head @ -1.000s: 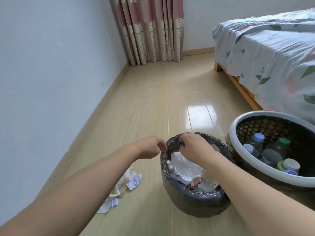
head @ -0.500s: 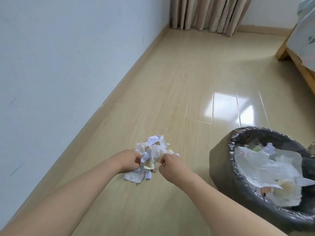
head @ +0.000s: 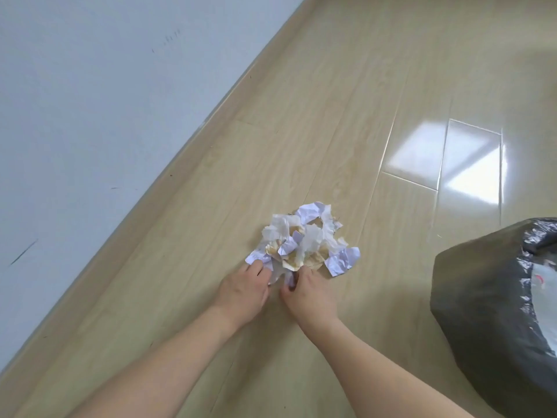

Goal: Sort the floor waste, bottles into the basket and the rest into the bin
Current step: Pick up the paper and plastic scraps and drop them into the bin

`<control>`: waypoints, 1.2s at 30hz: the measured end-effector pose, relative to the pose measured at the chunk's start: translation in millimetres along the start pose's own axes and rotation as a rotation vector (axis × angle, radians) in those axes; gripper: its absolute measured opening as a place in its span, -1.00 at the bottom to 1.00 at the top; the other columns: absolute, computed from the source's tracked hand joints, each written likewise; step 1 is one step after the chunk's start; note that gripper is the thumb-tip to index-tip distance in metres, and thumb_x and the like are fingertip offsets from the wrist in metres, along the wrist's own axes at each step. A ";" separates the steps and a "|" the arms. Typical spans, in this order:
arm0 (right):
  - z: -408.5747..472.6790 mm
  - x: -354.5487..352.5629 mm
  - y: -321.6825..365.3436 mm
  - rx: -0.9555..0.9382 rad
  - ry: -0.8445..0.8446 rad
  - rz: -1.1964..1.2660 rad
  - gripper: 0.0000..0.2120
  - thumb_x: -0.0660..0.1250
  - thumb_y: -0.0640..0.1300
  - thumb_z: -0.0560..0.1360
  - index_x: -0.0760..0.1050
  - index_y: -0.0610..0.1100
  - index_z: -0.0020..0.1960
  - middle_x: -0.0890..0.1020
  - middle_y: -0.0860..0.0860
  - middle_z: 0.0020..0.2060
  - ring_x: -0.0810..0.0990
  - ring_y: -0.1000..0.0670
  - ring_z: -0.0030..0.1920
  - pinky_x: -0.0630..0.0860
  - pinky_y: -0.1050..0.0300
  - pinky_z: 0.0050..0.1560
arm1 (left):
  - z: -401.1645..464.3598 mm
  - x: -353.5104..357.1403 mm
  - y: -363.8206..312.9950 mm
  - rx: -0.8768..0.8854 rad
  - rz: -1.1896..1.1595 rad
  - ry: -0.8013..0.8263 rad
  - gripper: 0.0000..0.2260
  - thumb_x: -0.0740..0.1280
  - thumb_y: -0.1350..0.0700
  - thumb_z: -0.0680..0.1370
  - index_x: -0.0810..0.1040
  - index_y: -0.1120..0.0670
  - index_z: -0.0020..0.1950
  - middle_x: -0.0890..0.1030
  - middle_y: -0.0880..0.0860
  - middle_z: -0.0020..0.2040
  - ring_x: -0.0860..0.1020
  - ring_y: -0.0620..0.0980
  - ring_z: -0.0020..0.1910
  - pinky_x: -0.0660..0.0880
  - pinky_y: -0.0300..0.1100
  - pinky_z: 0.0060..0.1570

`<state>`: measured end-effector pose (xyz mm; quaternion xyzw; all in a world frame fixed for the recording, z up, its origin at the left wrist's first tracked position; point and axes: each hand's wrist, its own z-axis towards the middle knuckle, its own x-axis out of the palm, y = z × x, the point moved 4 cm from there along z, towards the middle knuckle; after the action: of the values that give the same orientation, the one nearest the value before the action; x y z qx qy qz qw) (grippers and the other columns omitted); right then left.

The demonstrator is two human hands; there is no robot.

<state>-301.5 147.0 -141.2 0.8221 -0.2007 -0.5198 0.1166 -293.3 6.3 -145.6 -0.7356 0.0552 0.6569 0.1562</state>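
1. A pile of crumpled paper (head: 303, 242) lies on the pale wooden floor (head: 346, 116), white and lilac scraps mixed with yellowish, stained tissue.
2. The pile sits toward the middle of the floor, well apart from the skirting board (head: 168, 176) that runs along the foot of the white wall (head: 90, 101) on the left.
3. The left hand (head: 244, 289) rests at the near left edge of the pile, its fingers curled down onto a lilac scrap; it touches the paper, but whether it has a real hold on it I cannot tell.
4. The right hand (head: 307, 292) is just beside the left one, at the near edge of the pile, with thumb and fingers pinched on a small piece of paper at the bottom of the heap.
5. Both bare forearms reach in from the bottom edge of the view, and the two hands almost meet in front of the pile.
6. The bin (head: 470, 312) stands on the floor at the right, lined with a black plastic bag whose crinkled edge folds over the rim; only part of it is in view.
7. Inside the bin some white material shows at the far right edge, too cut off to identify.
8. A bright window reflection lies on the glossy floor beyond the bin, near the right edge.
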 end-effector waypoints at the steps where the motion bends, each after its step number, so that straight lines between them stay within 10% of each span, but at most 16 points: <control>1: 1.7 1.3 2.3 -0.014 0.005 -0.011 -0.78 0.13 0.04 0.56 0.38 -0.12 -0.06 0.55 -0.02 -0.10 0.54 -0.07 -0.05 0.39 0.08 -0.18 | 1.6 -2.6 3.3 -0.029 -0.031 -0.008 -0.75 0.53 0.15 0.19 0.53 0.07 -0.23 0.53 0.00 -0.23 0.55 0.04 -0.36 0.32 -0.23 -0.60; 7: 14.0 8.3 3.0 0.021 0.047 0.052 -0.88 0.14 -0.08 0.55 0.38 -0.12 -0.09 0.58 -0.05 -0.05 0.46 -0.07 -0.10 0.38 0.09 -0.19 | 11.3 -24.4 23.2 -0.267 -0.275 0.028 -0.89 0.24 0.12 0.48 0.30 0.03 -0.19 0.39 -0.07 -0.21 0.35 0.00 -0.17 0.25 -0.14 -0.28; 20: -9.4 18.4 28.1 -0.283 -0.019 -0.063 -0.67 0.15 -0.12 0.54 0.31 -0.03 0.29 0.42 0.02 0.10 0.45 -0.07 0.04 0.34 0.12 -0.18 | 5.9 -69.9 59.7 -0.579 -0.641 -0.120 -0.89 0.23 0.11 0.58 0.53 -0.06 -0.03 0.61 -0.07 -0.23 0.57 -0.02 -0.23 0.50 -0.08 -0.21; 31: 4.4 7.9 33.2 -0.302 0.002 -0.076 -0.82 0.08 -0.14 0.61 0.44 -0.11 0.08 0.51 -0.01 -0.10 0.42 -0.07 -0.18 0.28 0.08 -0.26 | 10.3 -59.2 71.5 -0.748 -0.893 -0.157 -0.88 0.25 0.16 0.55 0.52 0.09 -0.17 0.45 -0.02 -0.35 0.36 -0.01 -0.34 0.30 -0.15 -0.29; 36: -3.9 -41.1 28.3 -0.310 -0.057 -0.018 -0.76 0.06 -0.07 0.62 0.29 -0.11 -0.19 0.43 0.02 -0.30 0.41 -0.07 -0.25 0.18 0.09 -0.42 | 25.3 -73.5 52.4 -0.784 -1.054 -0.184 -0.87 0.29 0.14 0.55 0.47 0.09 -0.20 0.43 -0.02 -0.36 0.40 0.01 -0.37 0.51 -0.05 -0.33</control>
<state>-319.5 140.2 -95.0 0.7810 -0.1137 -0.5686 0.2319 -342.0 -44.7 -83.8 -0.6073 -0.5687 0.5243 0.1813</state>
